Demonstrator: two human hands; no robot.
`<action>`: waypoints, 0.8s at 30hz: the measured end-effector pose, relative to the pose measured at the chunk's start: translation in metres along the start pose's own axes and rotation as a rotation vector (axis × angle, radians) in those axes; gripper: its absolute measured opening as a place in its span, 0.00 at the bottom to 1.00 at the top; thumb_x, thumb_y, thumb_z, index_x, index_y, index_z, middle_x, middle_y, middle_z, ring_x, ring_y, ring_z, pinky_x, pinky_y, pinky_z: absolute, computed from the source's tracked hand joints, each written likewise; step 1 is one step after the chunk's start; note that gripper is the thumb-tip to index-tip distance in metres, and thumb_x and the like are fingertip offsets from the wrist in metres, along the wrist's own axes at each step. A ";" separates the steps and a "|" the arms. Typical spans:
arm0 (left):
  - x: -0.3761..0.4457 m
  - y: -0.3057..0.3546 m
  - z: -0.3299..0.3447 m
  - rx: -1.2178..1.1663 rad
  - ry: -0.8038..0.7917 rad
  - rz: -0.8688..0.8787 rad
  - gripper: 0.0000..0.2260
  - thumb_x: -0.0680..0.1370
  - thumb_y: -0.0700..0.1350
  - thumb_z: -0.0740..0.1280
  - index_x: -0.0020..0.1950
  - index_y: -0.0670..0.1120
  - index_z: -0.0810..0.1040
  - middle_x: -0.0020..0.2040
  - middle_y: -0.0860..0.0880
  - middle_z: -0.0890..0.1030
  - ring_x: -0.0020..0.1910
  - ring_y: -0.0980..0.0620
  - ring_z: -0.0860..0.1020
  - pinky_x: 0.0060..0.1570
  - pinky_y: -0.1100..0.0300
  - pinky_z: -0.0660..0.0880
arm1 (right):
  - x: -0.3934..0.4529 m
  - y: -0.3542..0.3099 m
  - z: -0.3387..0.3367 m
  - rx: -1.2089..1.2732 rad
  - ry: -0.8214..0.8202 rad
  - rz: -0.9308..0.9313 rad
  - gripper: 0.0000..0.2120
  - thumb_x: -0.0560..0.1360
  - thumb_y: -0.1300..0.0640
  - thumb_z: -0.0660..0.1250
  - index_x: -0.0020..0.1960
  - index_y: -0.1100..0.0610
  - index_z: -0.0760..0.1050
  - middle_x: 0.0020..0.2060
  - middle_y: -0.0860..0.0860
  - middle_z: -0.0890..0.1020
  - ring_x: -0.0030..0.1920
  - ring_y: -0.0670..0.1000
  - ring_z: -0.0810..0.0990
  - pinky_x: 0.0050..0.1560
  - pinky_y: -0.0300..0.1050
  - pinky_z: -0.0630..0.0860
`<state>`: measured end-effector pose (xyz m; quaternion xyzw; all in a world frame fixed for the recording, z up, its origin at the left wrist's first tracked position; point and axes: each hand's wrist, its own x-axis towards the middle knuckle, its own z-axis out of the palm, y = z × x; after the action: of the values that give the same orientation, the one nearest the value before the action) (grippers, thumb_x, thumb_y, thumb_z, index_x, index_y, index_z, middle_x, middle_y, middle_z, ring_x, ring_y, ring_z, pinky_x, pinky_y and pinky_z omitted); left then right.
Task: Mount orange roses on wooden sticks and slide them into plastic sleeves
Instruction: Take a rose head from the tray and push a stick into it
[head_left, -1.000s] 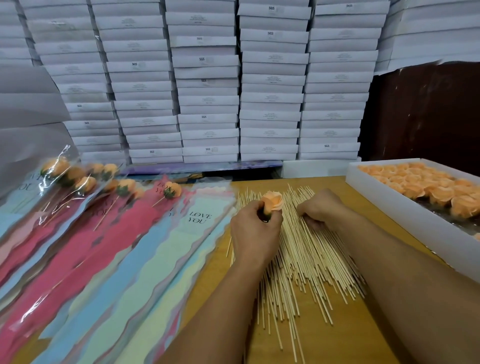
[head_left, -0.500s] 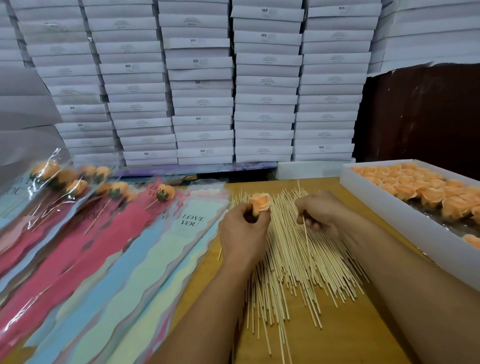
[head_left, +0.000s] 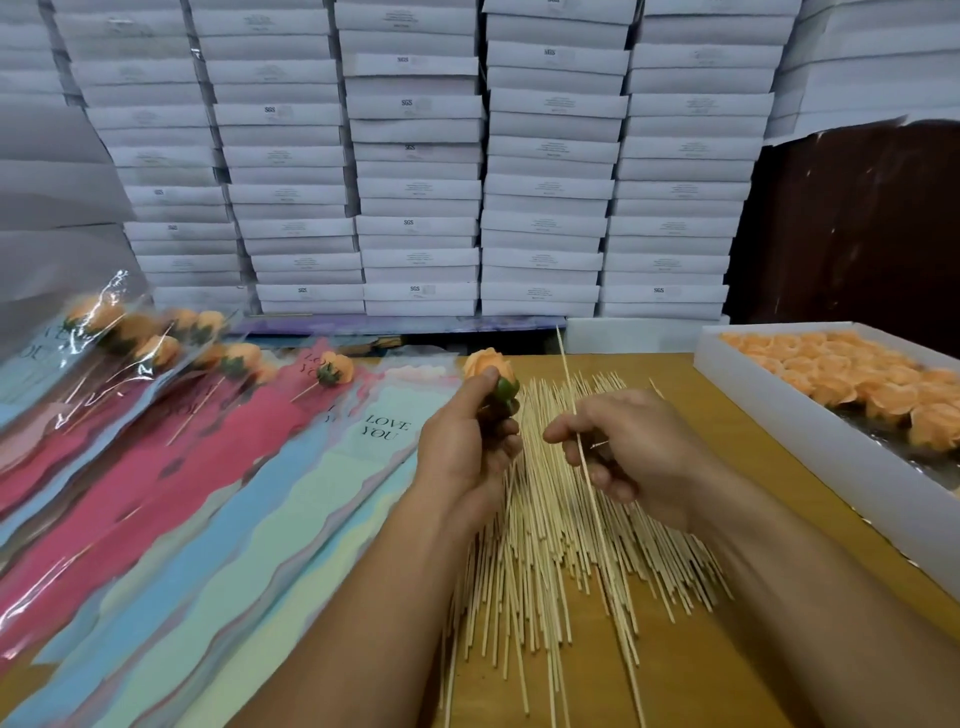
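My left hand (head_left: 467, 452) grips an orange rose (head_left: 485, 366) by its green base, bloom pointing up and away. My right hand (head_left: 623, 447) pinches a single wooden stick (head_left: 567, 379), lifted off the pile and slanting up past the fingers. The two hands are a short gap apart, and the stick does not touch the rose. Under both hands lies a loose pile of wooden sticks (head_left: 550, 561) on the wooden table (head_left: 691, 670). Plastic sleeves (head_left: 218, 519) in red, blue and green fan out at the left, one printed LOVE YOU.
Several finished roses on sticks (head_left: 156, 348) lie inside sleeves at the far left. A white tray (head_left: 810, 441) of orange rose heads stands along the right edge. Stacks of white boxes (head_left: 415, 171) wall off the back of the table.
My right hand has drawn one stick out of the pile and raised it. My left hand has lifted the rose a little and turned its green base toward the stick.
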<state>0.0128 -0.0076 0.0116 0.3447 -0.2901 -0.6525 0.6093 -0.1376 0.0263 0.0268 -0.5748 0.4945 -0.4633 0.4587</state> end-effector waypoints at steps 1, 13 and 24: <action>0.001 0.002 0.000 -0.050 -0.017 -0.030 0.08 0.79 0.47 0.68 0.46 0.42 0.78 0.36 0.45 0.76 0.31 0.53 0.71 0.26 0.64 0.70 | -0.002 -0.003 0.001 0.018 -0.018 -0.014 0.14 0.79 0.64 0.58 0.47 0.61 0.83 0.28 0.53 0.77 0.21 0.47 0.68 0.17 0.38 0.61; 0.007 0.007 -0.007 -0.290 -0.079 -0.177 0.13 0.78 0.50 0.69 0.43 0.40 0.76 0.32 0.46 0.73 0.28 0.54 0.69 0.24 0.66 0.66 | -0.020 -0.012 0.018 -0.229 -0.194 -0.200 0.21 0.85 0.58 0.54 0.70 0.35 0.66 0.20 0.51 0.71 0.20 0.46 0.67 0.22 0.39 0.65; 0.007 0.011 -0.007 -0.386 -0.090 -0.181 0.11 0.78 0.48 0.70 0.49 0.40 0.77 0.35 0.46 0.77 0.24 0.55 0.72 0.21 0.65 0.69 | -0.023 -0.013 0.024 -0.442 -0.241 -0.273 0.31 0.81 0.65 0.54 0.80 0.42 0.60 0.19 0.51 0.74 0.20 0.44 0.71 0.28 0.38 0.73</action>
<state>0.0244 -0.0150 0.0158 0.2169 -0.1545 -0.7627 0.5894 -0.1135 0.0515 0.0342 -0.7729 0.4436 -0.3302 0.3111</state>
